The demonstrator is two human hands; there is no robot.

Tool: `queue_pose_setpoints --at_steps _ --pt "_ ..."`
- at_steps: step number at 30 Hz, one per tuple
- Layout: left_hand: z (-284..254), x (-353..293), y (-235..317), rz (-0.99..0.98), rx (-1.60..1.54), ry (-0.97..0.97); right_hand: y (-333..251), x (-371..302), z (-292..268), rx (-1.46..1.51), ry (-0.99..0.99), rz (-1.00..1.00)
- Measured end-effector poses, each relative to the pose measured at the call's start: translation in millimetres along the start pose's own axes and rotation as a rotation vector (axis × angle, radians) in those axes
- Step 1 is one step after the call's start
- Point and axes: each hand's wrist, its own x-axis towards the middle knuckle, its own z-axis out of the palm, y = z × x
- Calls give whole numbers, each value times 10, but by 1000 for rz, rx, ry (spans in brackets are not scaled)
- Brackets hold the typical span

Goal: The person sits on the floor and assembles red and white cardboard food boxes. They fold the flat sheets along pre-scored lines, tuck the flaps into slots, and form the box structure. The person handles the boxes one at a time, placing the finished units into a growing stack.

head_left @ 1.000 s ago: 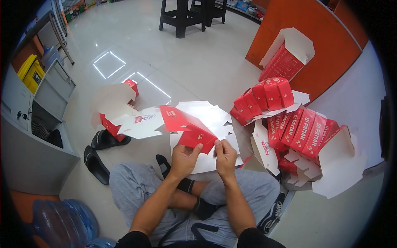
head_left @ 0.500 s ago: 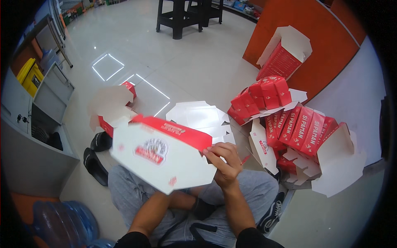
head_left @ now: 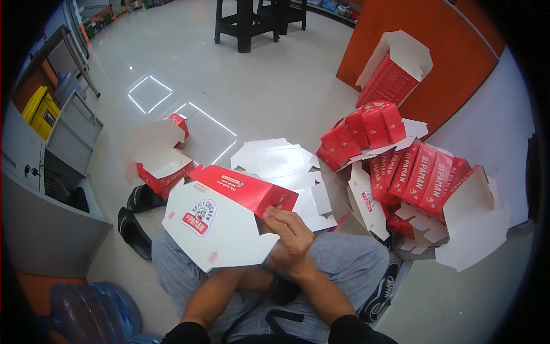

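Since the preceding frame, the held carton (head_left: 226, 209) has tipped so that more of its red end shows, and the right hand (head_left: 291, 232) has shifted leftward and down with it. The carton is above the person's crossed legs, clear of the floor. The right hand is closed with its fingertips pinching the carton's red end; the left hand is hidden behind the white panel, so its grip cannot be told. Condition of work: the red side and end stand folded at an angle, while the broad white panel hangs loose and unclosed. Flat white card (head_left: 272, 156) beyond the carton remains unfolded. Shaped red cartons are heaped at the right (head_left: 421, 178), with a further cluster (head_left: 375, 126) and an upright stack (head_left: 389, 80) against an orange panel (head_left: 427, 57). At the left, an open carton (head_left: 172, 182) has its lid raised. Obstructions: the held carton covers part of the flat card, and a pair of black slippers (head_left: 134, 232) lies close by the open carton. A grey cabinet (head_left: 51, 235) and a blue water bottle (head_left: 94, 312) bound the left side.
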Motion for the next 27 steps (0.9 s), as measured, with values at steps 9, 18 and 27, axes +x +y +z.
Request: queue_pose_setpoints --at_steps 9,18,27 --pt "-23 -6 7 -20 -31 -19 72 28 5 -28 -10 -44" --pt "8 34 -32 -53 -91 -61 184 35 -92 -150 -133 -14" --pt "-186 284 -122 -519 -551 -543 385 138 -371 42 -390 199"
